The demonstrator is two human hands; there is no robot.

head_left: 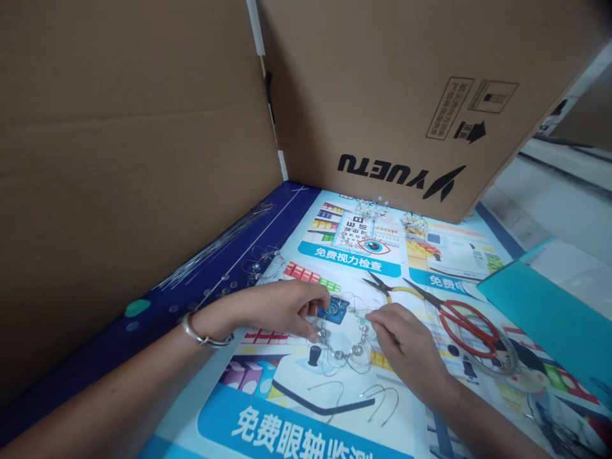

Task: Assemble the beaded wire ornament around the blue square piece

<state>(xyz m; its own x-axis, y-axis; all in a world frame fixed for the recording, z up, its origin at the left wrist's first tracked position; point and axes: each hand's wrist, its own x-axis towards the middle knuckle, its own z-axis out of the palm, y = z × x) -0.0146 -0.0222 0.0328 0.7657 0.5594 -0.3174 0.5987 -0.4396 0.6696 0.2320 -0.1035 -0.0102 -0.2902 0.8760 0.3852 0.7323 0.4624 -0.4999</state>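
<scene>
two brown cardboard panels, the left one (143, 127) and the right one (382, 83), stand at an angle behind the work, the right one with upside-down black lettering. below them lies a printed sheet (406, 424), blue and white with a dark blue border. a teal folder (549, 312) lies at the right side.

the left hand (287, 309) reaches in with fingers curled, its thumb and a finger gripping the left side of a beaded ring. the right hand (411, 344) is mostly closed, thumb and forefinger together at the ring's right side; it seems to pinch a fine wire (367, 316), too thin to make out well.

a bundle of straight wires (215, 245) lies on the dark border. red-handled scissors (466, 325) lie beyond the right hand, near pliers (382, 287) with yellow on the handles. the beaded ring (339, 354), clear beads with looping wires, is between the hands, over the sheet. two bead clusters (373, 209) (415, 223) sit by the right panel, another (262, 264) beyond the left wrist. a silver bangle (205, 338) circles that wrist. curved wires (382, 395) lie nearer the viewer than the ring.
</scene>
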